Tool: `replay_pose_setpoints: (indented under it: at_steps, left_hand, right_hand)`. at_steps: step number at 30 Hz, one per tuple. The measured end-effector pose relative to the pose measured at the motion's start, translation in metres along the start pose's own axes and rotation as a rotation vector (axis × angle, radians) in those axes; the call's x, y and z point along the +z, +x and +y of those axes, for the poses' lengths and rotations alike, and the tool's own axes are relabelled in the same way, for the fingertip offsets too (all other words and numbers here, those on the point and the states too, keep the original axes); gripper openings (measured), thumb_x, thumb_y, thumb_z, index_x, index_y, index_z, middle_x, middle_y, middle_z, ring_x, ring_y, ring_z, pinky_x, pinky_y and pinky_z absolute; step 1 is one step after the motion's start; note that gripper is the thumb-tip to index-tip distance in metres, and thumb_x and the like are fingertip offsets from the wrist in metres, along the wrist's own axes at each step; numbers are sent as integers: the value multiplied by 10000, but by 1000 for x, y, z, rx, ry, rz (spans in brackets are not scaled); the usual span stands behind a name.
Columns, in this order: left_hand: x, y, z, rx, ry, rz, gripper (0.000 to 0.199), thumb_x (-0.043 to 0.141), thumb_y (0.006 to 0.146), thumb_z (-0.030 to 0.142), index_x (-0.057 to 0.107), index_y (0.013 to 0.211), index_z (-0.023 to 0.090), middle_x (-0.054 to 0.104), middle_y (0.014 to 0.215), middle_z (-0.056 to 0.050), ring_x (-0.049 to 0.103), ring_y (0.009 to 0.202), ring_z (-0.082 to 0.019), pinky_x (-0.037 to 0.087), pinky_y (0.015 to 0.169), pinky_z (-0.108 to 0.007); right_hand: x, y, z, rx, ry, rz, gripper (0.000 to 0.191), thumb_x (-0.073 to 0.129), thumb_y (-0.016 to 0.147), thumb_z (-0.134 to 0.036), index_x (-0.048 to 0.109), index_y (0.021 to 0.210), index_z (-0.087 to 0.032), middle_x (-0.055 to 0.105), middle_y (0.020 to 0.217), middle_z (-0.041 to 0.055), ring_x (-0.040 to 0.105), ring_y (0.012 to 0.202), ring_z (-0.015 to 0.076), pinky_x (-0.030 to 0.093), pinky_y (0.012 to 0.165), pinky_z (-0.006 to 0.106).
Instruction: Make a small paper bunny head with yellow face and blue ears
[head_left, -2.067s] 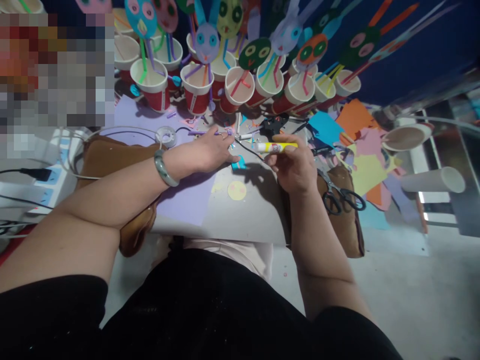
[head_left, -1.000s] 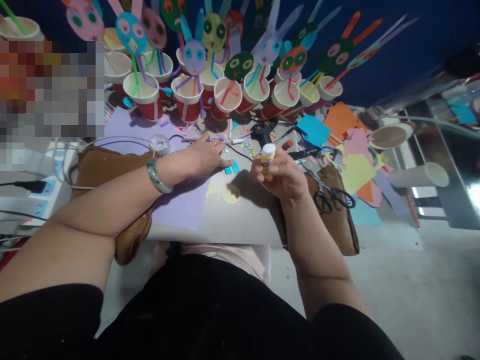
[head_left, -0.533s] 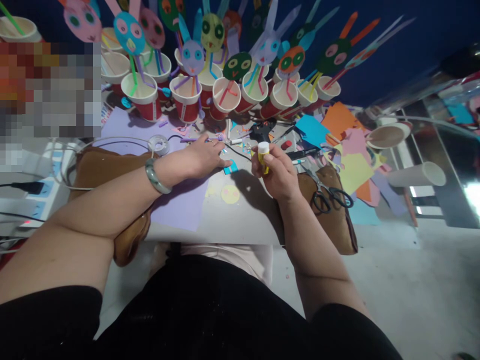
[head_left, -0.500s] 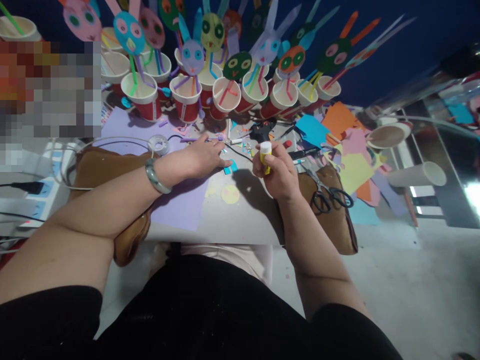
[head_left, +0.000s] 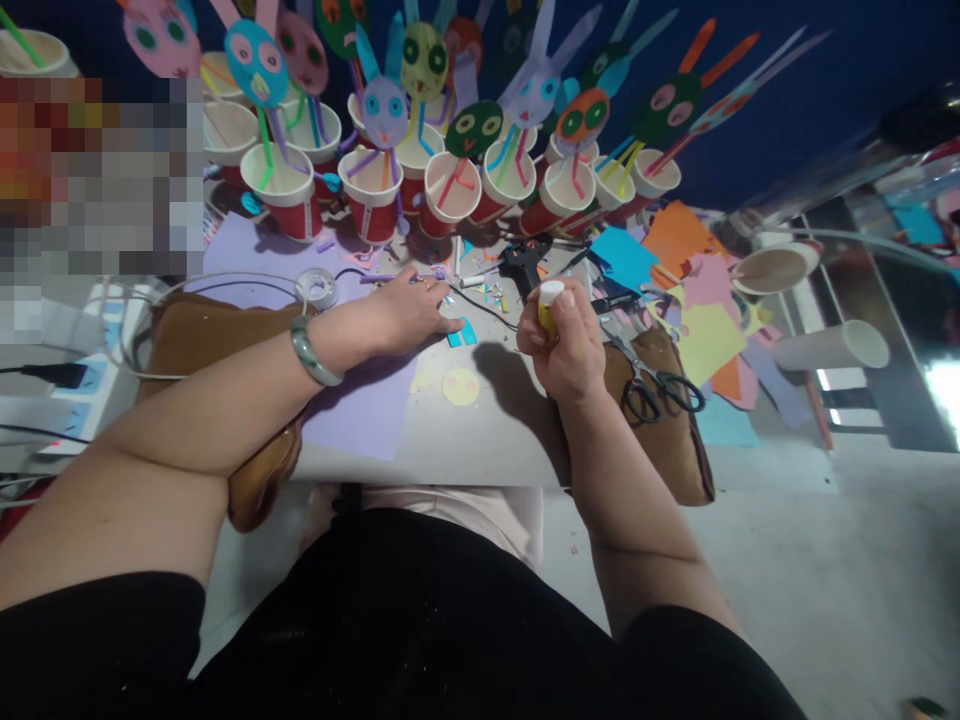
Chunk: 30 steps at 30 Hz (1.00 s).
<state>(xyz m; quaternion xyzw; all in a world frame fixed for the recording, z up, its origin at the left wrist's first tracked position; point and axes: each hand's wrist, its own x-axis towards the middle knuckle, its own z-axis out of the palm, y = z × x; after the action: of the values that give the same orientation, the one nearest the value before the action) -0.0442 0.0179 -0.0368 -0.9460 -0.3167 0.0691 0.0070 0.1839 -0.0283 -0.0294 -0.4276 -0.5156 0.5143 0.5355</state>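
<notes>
One glue stick (head_left: 549, 303), one pair of black-handled scissors (head_left: 660, 385), one roll of tape (head_left: 315, 289) and one black glue gun (head_left: 525, 262) share the desk (head_left: 495, 440) with one yellow paper disc (head_left: 460, 385); behind them stand at least ten red paper cups (head_left: 367, 195), the exact total unclear.

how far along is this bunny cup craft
Done: a row of red paper cups already carries finished paper animal faces. In hand: the right hand grips a glue stick upright, while the left hand presses small blue paper pieces. Left: a yellow round face lies loose on the table, with no cup.
</notes>
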Motion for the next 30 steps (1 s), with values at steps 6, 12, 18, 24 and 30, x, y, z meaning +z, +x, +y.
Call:
replay_pose_setpoints:
  at_steps: [6,12,18,24,30]
  left_hand:
    - [-4,-1,1,-24,-60,-11,457,523,978,247,646,1395,390,635,1316,-132,564,1229,-314,321,1062,-484]
    - [3,0,-4,9,-88,35,460,536,969,232,650,1385,393,645,1285,-116,582,1185,-286,312,1063,-471]
    - [0,-2,-6,43,-85,39,476,485,982,177,653,1383,369,656,1209,-115,578,1192,-279,332,1036,-454]
    - [-3,-4,-6,58,-49,25,519,424,989,139,625,1420,345,652,1186,-132,582,1192,-289,347,1012,-458]
    - [-13,-4,-3,47,-155,106,465,484,973,181,641,1400,276,652,1242,-133,589,1191,-267,362,1040,-438]
  right_hand:
    - [-1,2,0,58,44,-12,502,656,794,-762,522,823,-280,339,578,-65,308,450,101,243,414,254]
    - [-8,10,7,110,34,8,542,664,753,-793,494,823,-283,364,585,-69,319,441,100,257,407,267]
    - [-12,13,8,169,91,-8,476,658,786,-726,497,854,-283,359,572,-84,269,415,91,224,395,270]
    - [-11,14,8,160,192,-23,352,707,763,-536,504,881,-274,455,617,-73,341,452,92,272,417,252]
    - [-10,16,15,72,139,-4,349,727,792,-487,518,987,-287,652,785,-30,623,670,152,512,588,297]
